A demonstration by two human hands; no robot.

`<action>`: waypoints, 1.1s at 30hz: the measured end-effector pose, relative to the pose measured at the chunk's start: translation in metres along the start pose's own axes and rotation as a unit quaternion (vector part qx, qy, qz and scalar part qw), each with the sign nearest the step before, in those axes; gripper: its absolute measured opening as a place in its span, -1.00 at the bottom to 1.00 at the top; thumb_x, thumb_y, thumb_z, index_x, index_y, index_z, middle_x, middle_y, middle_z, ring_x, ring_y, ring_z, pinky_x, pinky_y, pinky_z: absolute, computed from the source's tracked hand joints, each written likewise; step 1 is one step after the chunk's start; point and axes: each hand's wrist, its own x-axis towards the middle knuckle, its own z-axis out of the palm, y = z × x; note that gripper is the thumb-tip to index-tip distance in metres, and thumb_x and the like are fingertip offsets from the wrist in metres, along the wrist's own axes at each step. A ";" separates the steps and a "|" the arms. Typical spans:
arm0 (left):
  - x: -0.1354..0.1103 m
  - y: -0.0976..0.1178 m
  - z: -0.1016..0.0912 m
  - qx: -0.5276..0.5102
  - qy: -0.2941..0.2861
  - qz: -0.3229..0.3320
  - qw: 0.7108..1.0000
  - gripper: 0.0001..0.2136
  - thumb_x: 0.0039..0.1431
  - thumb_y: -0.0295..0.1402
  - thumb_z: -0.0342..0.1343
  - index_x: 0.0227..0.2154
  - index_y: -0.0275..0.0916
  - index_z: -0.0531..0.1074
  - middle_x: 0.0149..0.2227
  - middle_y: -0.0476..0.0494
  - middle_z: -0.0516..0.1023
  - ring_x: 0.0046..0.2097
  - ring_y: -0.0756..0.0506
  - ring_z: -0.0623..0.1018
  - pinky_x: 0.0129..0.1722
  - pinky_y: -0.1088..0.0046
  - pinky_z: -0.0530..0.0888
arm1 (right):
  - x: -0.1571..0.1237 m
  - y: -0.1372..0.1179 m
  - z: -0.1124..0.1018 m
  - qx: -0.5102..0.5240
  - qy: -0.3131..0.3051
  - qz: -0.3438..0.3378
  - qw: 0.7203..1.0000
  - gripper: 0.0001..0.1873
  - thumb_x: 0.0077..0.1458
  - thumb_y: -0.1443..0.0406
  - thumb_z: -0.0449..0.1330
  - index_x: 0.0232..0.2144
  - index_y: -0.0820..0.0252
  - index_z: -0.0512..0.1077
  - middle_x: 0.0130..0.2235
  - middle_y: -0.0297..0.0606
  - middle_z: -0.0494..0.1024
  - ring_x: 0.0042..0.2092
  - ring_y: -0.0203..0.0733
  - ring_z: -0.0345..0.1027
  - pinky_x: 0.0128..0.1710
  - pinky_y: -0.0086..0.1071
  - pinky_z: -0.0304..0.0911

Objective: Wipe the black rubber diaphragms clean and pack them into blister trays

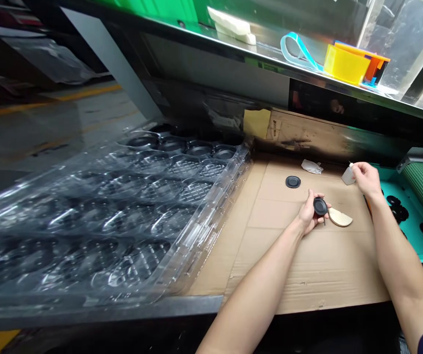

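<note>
Clear blister trays (123,211) fill the left of the frame, lying beside the cardboard-covered surface (288,265). At centre right, the left hand (309,216) holds a black disc (320,206) just above the cardboard. Its fingers are closed on the rim, probably to keep the upturned face uncovered. The disc is round, so it has no long axis. Further right, the right hand (366,179) pinches a small white bottle (348,175), its nozzle pointing up and left.

L hand (310,214) holds black disc (320,206) over cardboard (307,265); R hand (366,179) pinches small white bottle (348,175).
</note>
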 end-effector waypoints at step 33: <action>-0.008 -0.022 0.008 0.435 0.096 0.022 0.895 -0.20 0.34 0.29 -0.39 -0.61 -0.25 0.44 -0.75 -0.13 0.35 -0.75 0.01 0.31 -0.74 0.51 0.17 | -0.114 -0.010 0.038 -0.207 -0.213 -0.126 0.947 -0.78 0.28 0.26 0.12 -0.21 0.11 0.58 -0.15 -0.21 0.63 -0.22 -0.13 0.44 -0.30 -0.34 0.12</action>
